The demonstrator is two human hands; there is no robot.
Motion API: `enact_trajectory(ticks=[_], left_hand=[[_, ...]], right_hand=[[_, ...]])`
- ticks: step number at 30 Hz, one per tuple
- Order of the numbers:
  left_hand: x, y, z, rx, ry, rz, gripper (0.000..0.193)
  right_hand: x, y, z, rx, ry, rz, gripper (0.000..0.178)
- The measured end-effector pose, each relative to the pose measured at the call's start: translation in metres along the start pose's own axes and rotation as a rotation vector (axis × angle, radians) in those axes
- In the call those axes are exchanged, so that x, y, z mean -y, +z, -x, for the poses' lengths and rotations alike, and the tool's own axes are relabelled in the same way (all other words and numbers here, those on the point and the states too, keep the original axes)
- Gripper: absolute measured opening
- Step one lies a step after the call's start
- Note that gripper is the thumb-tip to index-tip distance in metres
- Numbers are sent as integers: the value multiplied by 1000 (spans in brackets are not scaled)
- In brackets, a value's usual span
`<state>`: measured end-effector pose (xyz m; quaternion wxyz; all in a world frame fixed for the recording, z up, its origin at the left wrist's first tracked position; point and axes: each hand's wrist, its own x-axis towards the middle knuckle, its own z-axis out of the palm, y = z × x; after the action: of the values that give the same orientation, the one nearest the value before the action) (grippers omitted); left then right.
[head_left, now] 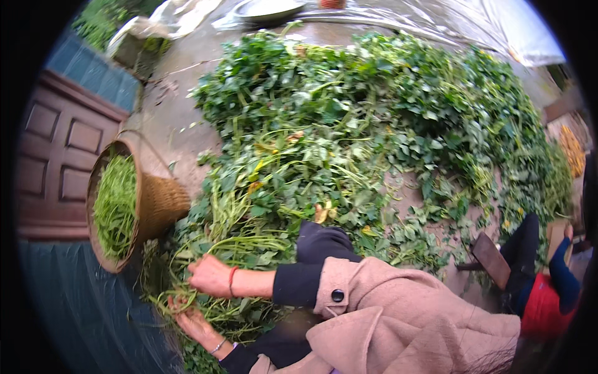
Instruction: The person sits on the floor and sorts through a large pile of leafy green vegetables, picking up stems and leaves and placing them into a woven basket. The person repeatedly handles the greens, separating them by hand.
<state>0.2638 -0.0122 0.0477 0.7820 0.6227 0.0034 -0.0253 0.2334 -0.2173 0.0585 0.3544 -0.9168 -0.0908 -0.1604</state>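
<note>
My right hand [210, 276], with a red cord at the wrist, is closed on the green stems of a leafy bean plant [249, 245]. Just below it, my left hand [192, 321], wearing a silver bracelet, has its fingers curled around thin green stems or pods [163, 298]; which of the two is too small to tell. Both hands work low over the left edge of the plants. Close beyond them a woven basket [161, 202] leans with its mouth to the left, filled with slender green pods [115, 209].
A broad heap of leafy plants [374, 112] covers the ground ahead. A brown panelled door [62, 153] and dark blue sheeting [81, 299] are at left. Another person in red [548, 305] sits at right beside a wooden stool [490, 258]. A round pan [268, 9] and plastic sheeting [461, 25] lie behind.
</note>
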Motion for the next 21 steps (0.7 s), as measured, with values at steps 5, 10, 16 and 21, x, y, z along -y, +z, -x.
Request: enact_trajectory(ticks=[5, 10, 16, 21], left_hand=[[-16, 4, 7, -9, -23, 91, 38], [-24, 3, 10, 6, -99, 165, 27], [-26, -13, 17, -37, -97, 189, 22], [-32, -30, 21, -223, -69, -27, 13]], right_hand=[[-20, -10, -22, 88, 13, -171, 19], [-43, -3, -30, 5, -57, -438, 29], [-37, 13, -36, 360, 214, -847, 22], [-17, 7, -38, 396, 216, -785, 28]])
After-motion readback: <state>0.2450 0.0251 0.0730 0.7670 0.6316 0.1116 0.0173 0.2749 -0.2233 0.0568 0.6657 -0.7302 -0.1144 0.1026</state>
